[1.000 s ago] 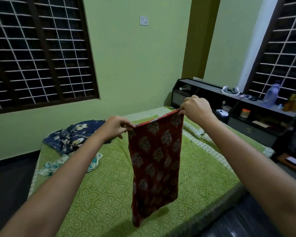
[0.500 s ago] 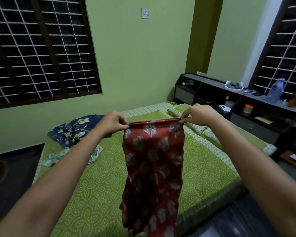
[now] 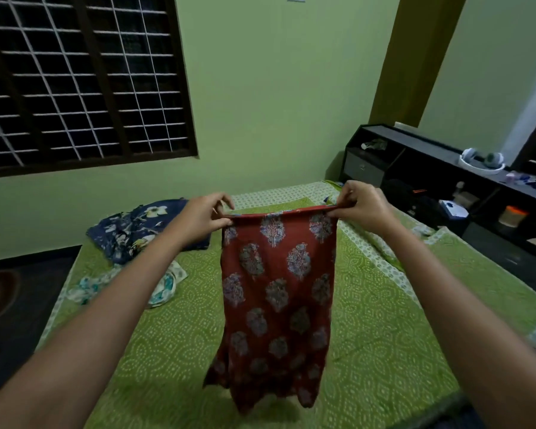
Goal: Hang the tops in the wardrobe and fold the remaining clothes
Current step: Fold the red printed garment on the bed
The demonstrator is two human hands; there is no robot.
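Hands, two — left hand [image 3: 203,216] and right hand [image 3: 361,207] — grip one red garment [image 3: 276,298]; two other garments [image 3: 136,227] lie on bed [image 3: 384,335].

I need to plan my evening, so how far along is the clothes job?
Nothing looks finished: no folded pile or wardrobe is in view. In hand: both hands, left and right, hold the red printed garment above the green bedspread. Left: the navy floral garment and the white-teal cloth, both crumpled.
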